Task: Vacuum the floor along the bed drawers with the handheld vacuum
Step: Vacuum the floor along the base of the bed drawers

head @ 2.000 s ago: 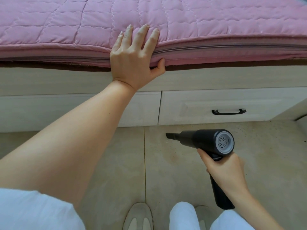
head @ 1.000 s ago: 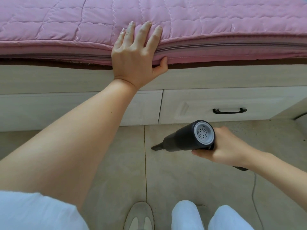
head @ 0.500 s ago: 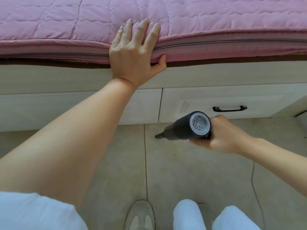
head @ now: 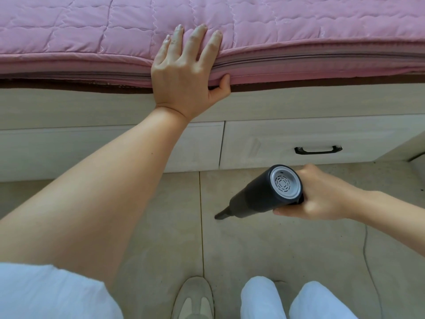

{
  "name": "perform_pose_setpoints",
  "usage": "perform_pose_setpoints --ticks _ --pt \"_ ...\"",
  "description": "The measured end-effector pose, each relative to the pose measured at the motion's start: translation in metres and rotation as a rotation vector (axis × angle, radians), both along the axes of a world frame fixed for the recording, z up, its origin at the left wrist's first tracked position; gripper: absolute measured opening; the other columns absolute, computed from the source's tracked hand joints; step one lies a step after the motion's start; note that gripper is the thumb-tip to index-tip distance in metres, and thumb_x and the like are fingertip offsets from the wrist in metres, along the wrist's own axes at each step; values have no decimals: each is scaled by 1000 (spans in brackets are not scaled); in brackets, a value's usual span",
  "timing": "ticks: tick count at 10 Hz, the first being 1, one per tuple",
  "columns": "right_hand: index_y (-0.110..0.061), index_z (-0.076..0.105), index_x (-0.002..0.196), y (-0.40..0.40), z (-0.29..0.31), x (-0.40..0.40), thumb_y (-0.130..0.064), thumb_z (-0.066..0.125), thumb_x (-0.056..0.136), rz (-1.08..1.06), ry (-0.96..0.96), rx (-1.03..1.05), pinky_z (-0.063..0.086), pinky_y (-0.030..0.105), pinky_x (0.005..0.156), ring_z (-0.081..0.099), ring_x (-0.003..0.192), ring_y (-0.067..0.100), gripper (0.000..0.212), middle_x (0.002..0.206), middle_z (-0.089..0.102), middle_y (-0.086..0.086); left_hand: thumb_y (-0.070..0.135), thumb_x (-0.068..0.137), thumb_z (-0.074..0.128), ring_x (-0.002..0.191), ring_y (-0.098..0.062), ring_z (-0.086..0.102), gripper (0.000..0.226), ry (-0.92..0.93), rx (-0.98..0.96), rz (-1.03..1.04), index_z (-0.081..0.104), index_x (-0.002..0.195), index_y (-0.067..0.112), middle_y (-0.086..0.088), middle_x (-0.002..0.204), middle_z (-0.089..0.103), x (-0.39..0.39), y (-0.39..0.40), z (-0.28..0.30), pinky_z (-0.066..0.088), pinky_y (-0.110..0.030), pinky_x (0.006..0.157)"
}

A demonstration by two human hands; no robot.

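Head view. Right hand (head: 322, 194) grips the black handheld vacuum (head: 264, 196), fingers curled round the handle, which is hidden behind the hand. The grey vented rear cap faces the camera; the narrow nozzle (head: 220, 215) points down and left, at or just above the beige tile floor (head: 264, 249) — contact cannot be told. The nozzle tip lies just right of a tile grout line (head: 202, 226) and well short of the drawer fronts.

Left hand (head: 186, 74) rests on the edge of the pink quilted mattress (head: 299, 31): four fingers spread flat on top, thumb hooked under the lower edge. The left forearm (head: 103, 192) crosses the frame diagonally and hides much of the left drawer (head: 34, 153) and the floor below it.

Surroundings: right drawer (head: 264, 143) with a black pull handle (head: 318, 150), both fronts closed, a thin vertical gap between them. A pale wooden bed rail (head: 322, 100) runs above. At far right another pale panel (head: 411, 146) angles in towards the floor.

A thin dark line, perhaps a cord (head: 365, 249), trails over the floor under the right wrist. At the bottom edge — a grey slipper (head: 193, 298), white trouser legs (head: 259, 298), white sleeve (head: 46, 293).

Open floor lies between nozzle and drawer base, and right of the grout line.
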State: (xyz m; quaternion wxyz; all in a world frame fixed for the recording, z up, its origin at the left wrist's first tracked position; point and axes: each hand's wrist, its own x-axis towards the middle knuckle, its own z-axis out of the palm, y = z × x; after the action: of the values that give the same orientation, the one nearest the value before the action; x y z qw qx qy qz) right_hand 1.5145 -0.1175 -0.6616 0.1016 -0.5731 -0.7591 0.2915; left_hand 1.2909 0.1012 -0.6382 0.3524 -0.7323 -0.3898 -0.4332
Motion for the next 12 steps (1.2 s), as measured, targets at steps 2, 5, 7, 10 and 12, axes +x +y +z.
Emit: perform_pose_setpoints --ticks 2,5,7,10,12 --pt "-28 59 82 -1 -6 -10 -50 69 67 -13 2 37 49 31 58 60 66 4 28 68 63 -17 54 85 55 114 -39 67 56 1 2 3 70 127 20 -6 124 70 0 0 0 56 -49 93" --pt "-37 49 65 -2 5 -15 -37 73 72 133 -16 -95 37 15 51 54 60 3 25 61 57 -16 54 85 54 114 -39 67 56 3 1 2 70 127 20 -5 125 70 0 0 0 56 -50 93" --pt "-29 60 82 -1 0 -3 -43 73 69 -3 5 18 50 31 60 62 68 4 24 71 64 -16 54 86 54 115 -39 66 56 2 -4 -3 69 127 20 -6 124 70 0 0 0 56 -50 93" --pt "-28 57 77 2 6 8 -50 66 66 3 -41 13 50 32 58 61 64 7 26 65 63 -11 54 86 53 115 -39 66 56 2 -11 -3 69 127 20 -6 125 69 -1 0 0 55 -50 95" --pt "-34 52 70 -4 16 9 -45 69 67 79 -45 -125 45 25 52 56 59 8 20 63 59 -13 54 87 52 117 -40 65 56 7 -28 -13 68 129 20 -7 127 69 -1 -1 0 54 -51 96"
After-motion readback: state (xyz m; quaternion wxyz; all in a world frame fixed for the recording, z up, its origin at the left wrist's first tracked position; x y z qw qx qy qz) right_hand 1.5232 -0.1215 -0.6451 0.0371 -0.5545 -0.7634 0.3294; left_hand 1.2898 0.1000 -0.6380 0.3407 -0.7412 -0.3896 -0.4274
